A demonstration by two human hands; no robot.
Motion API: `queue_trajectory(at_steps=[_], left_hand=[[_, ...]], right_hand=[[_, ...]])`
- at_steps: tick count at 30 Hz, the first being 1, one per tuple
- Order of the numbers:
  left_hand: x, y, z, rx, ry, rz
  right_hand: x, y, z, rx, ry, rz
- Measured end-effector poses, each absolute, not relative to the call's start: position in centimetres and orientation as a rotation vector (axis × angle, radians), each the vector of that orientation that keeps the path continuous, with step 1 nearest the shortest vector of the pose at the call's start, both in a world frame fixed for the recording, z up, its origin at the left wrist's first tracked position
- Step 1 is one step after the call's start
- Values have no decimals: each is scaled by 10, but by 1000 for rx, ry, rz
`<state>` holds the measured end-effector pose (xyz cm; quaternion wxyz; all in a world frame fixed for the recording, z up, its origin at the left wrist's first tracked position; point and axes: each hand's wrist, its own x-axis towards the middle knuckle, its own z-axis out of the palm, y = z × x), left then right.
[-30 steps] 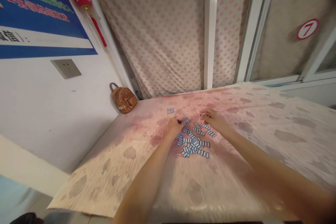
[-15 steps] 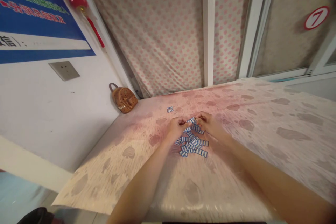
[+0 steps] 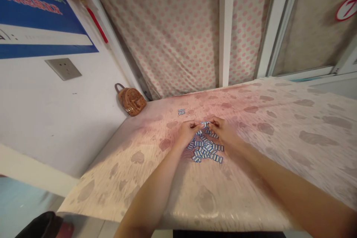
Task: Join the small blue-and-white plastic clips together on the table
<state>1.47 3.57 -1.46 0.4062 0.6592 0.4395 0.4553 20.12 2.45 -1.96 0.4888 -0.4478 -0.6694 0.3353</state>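
Between my two hands is a small blue-and-white strip [image 3: 205,124], pinched at both ends above the table. My left hand [image 3: 189,132] grips its left end with thumb and fingers. At the strip's right end, my right hand [image 3: 220,128] is closed in a pinch. Just below them lies a loose pile of similar blue-and-white strips [image 3: 206,149], overlapping at many angles. Beyond my left hand, a few of the small pieces [image 3: 181,112] lie in two neat rows. What is printed on the pieces is too small to read.
A patterned cloth covers the table [image 3: 111,189]. A small brown backpack [image 3: 131,100] leans against the wall at the far left corner. Behind the table hang dotted curtains [image 3: 167,37] and a white post [image 3: 225,26]. A wall socket [image 3: 63,68] is at left.
The strip between my hands has turned from slanted to nearly level, and my hands have drawn it slightly away from the pile. The camera view has shifted a little.
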Motion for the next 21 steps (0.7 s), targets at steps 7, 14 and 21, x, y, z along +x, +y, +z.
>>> queue_trajectory(at_steps=[7, 14, 21], left_hand=[[5, 46, -19, 1756, 1351, 1156], [15, 36, -10, 1847, 1189, 1131], [23, 23, -7, 1688, 1128, 1195]], right_hand=[[206, 27, -15, -1193, -1422, 888], [204, 24, -16, -1159, -1502, 853], [200, 17, -12, -1133, -1592, 807]])
